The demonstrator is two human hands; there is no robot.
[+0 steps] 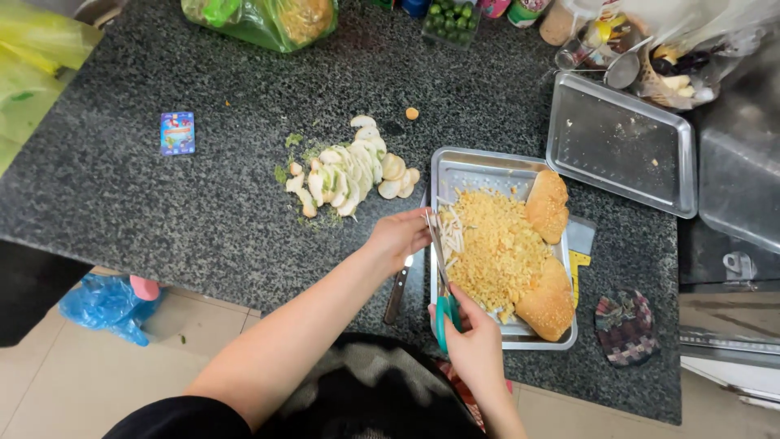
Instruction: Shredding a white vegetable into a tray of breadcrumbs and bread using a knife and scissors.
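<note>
My right hand (475, 341) grips teal-handled scissors (443, 276) whose blades point up over the left edge of a metal tray (467, 167). My left hand (398, 236) is closed at the scissor tips, pinching something small and pale that I cannot make out. The tray holds a heap of yellow shredded bits (491, 248) and two golden bread rolls (548, 207), one at the top right and one at the bottom right. Pale strips lie beside the heap near the blades.
Sliced pale vegetable pieces (349, 175) lie on the dark granite counter (162, 211). A knife (398, 293) rests beside the tray. An empty metal tray (621, 142) sits at the right, a patterned cloth pad (624, 325) below it. Bags and jars line the back edge.
</note>
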